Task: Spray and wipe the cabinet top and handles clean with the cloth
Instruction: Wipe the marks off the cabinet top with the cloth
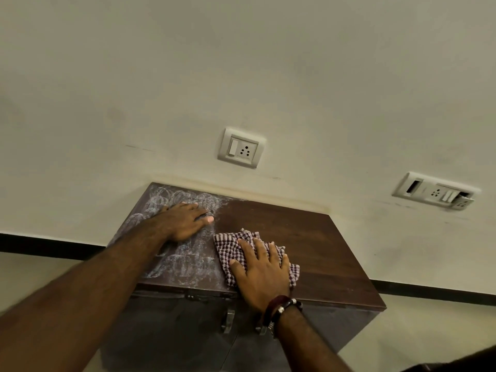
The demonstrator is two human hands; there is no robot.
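Observation:
A low dark wooden cabinet stands against the wall; its top point(316, 248) is clean brown on the right and covered in whitish dusty swirls on the left. My right hand point(261, 272) lies flat, fingers spread, pressing a maroon-and-white checked cloth point(228, 244) onto the middle of the top near the front edge. My left hand point(185, 220) rests palm down on the dusty left part, holding nothing. Two metal handles point(228, 319) hang on the cabinet front, just below my right wrist. No spray bottle is in view.
The pale wall behind carries a switch-and-socket plate point(241, 147) above the cabinet and a second, partly broken plate point(437, 191) to the right. A black skirting strip point(45, 245) runs along the floor on both sides.

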